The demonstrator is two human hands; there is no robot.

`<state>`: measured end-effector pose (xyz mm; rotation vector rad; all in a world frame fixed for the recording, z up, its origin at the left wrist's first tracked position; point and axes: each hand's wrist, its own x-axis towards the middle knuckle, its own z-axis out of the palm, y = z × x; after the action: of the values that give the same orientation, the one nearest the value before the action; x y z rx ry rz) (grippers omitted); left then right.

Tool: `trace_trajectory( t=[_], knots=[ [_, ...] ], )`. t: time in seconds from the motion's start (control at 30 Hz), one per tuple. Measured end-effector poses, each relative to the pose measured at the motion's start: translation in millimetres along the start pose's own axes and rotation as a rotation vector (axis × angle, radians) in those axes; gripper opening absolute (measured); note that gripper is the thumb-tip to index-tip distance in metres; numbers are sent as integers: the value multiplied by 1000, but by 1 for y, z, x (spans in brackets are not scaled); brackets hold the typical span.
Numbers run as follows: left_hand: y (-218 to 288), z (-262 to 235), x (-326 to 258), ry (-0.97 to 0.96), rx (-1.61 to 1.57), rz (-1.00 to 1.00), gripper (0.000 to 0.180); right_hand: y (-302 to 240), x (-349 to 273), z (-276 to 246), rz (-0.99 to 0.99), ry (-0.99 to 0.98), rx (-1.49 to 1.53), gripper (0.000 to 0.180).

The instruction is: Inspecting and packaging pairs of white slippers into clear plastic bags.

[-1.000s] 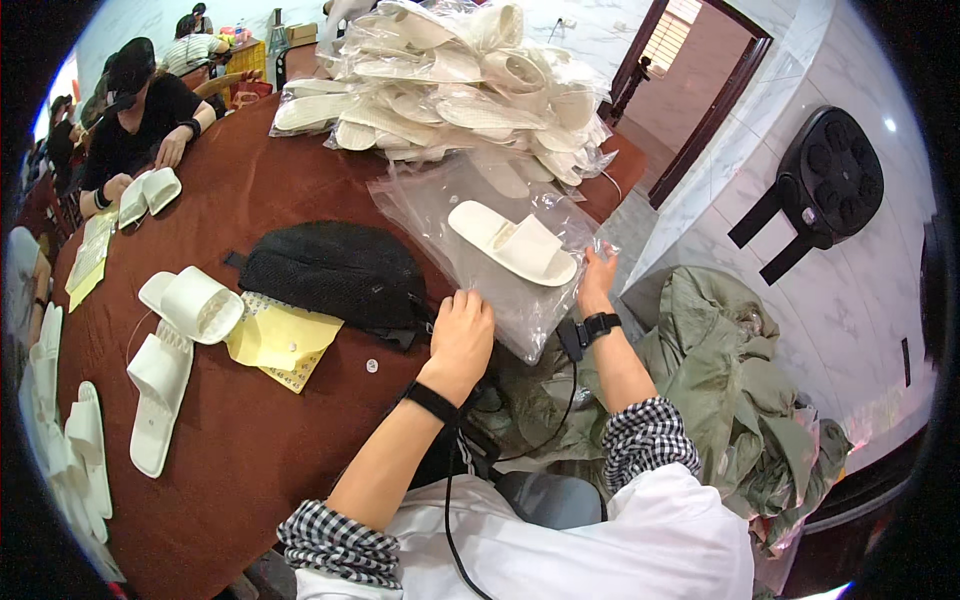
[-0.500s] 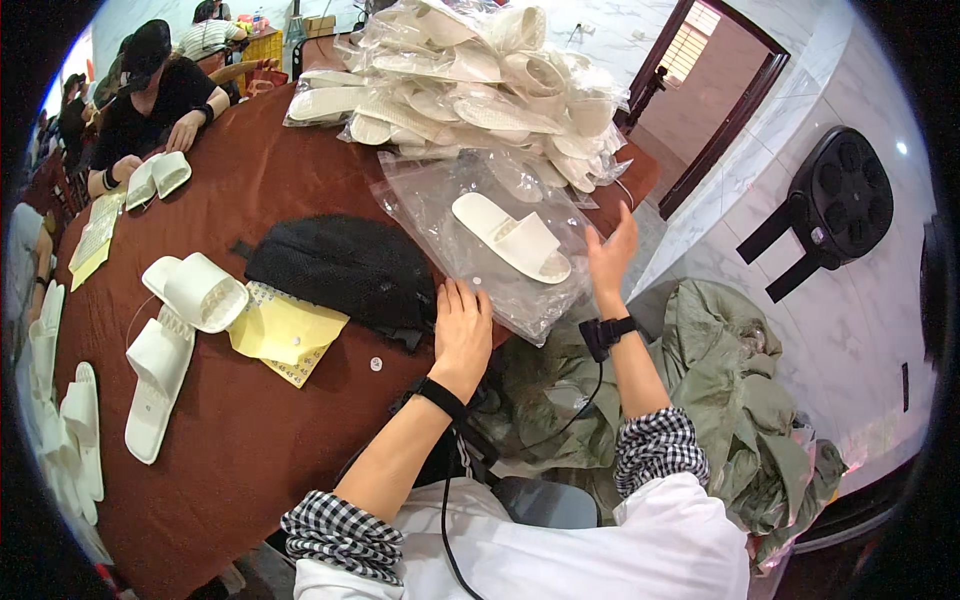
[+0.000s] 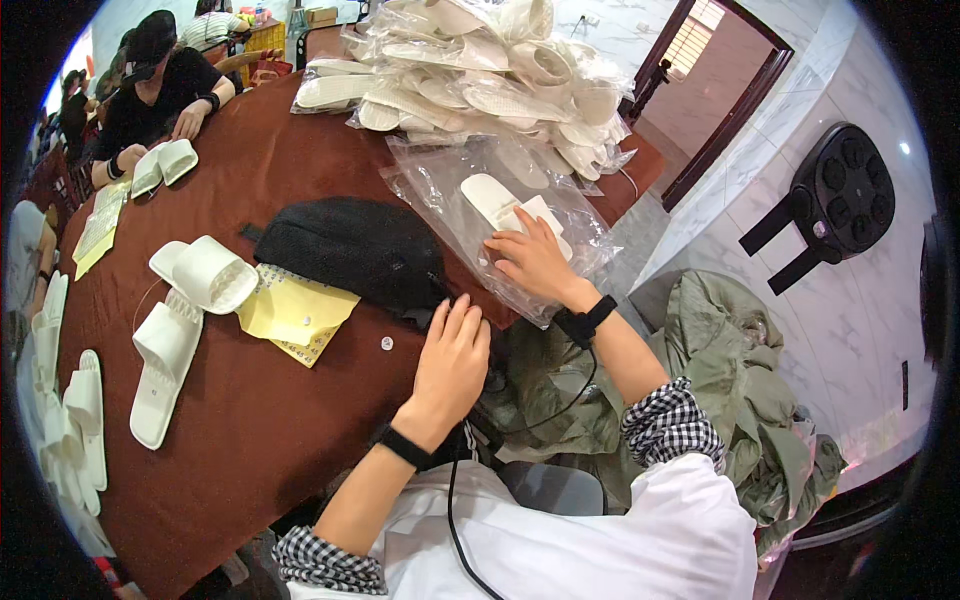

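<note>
The place looked like a packing workshop: a heap of white slippers in clear wrapping was piled on a brown table, a large clear bag lay flat before it, and loose slippers and a yellow sheet were spread to the left. A co-worker sat at the same table, with more people farther back.

I see a slipper heap on the far side of the table. Just nearer lies a plastic bag with one slipper on or inside it, I can't tell which. Left of the bag sits a pouch, overlapping a paper packet; farther left, two slippers overlap.
</note>
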<state>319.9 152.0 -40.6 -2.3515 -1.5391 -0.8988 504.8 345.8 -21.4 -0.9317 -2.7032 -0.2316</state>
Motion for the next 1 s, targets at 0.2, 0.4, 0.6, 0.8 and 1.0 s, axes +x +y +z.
trace_trajectory(
  t=[0.2,0.4,0.6,0.8,1.0],
  knots=[
    [-2,-9,-20,14,-57,-34,36,-42,-23,-35,46,348,339,35],
    [-16,-9,25,-32,330,-15,49,-89,-95,-50,60,365,4,31],
    [-30,26,58,-294,432,-48,61,-81,-103,-33,53,404,-38,20],
    [-32,34,59,-396,389,-50,53,-69,-110,-37,134,477,28,14],
    [-38,36,54,-219,311,-24,51,-66,-109,-29,153,536,82,15]
  ],
)
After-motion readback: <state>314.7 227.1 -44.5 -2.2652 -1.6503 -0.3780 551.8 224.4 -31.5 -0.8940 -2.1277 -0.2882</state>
